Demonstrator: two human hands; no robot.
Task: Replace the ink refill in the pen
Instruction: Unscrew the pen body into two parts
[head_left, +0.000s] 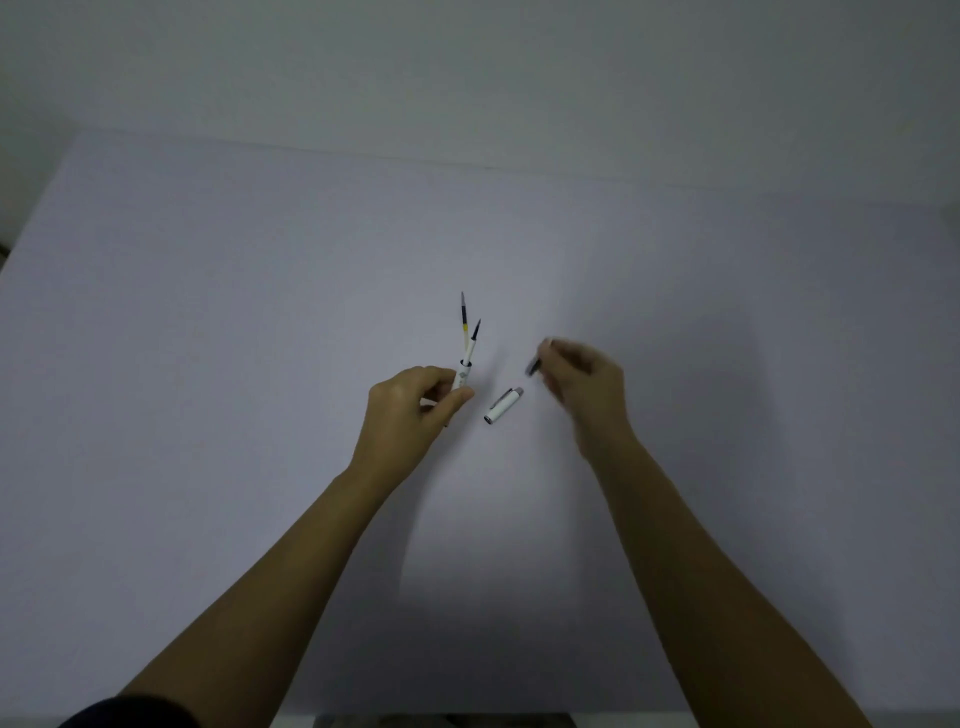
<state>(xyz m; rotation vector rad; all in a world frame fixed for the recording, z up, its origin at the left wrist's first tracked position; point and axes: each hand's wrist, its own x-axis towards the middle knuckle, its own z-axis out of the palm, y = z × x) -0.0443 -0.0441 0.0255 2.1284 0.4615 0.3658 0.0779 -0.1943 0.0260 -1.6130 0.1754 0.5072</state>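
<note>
My left hand (410, 405) grips a white pen barrel (462, 378) near the table's middle, its open end pointing away from me. A refill (474, 344) with a dark tip sticks out of the barrel. A second refill (463, 325), with a dark and yellow section, stands beside it; I cannot tell whether it is in the barrel or in my fingers. My right hand (584, 389) is blurred and pinches a small dark grey piece (533, 366), probably the pen's tip section. The white pen cap (503, 405) with a silver end lies on the table between my hands.
The white table (260, 364) fills most of the view, with its far edge against a pale wall (467, 78). A dark sleeve (130, 714) shows at the bottom left.
</note>
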